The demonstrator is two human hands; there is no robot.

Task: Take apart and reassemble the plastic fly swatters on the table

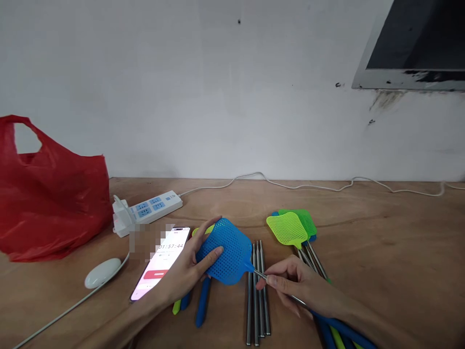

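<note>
A blue fly swatter head (227, 249) with a perforated face is held by its left edge in my left hand (194, 266), thumb across the front. My right hand (294, 283) pinches the thin metal rod (259, 274) just below the head's neck. The rod continues under that hand toward a blue handle at the lower right. Between my hands, several loose metal rods (257, 300) lie side by side on the table. Blue handle grips (202, 303) and a yellow-green one (177, 306) lie below my left hand. Part of a yellow-green swatter head (203, 230) shows behind it.
Several swatters with yellow-green (286, 229) and green heads (305, 220) lie stacked at right. On the left are a lit phone (163, 264), a white power strip (156, 206), a white oval device (102, 273) and a red plastic bag (54, 194). A cable runs along the wall.
</note>
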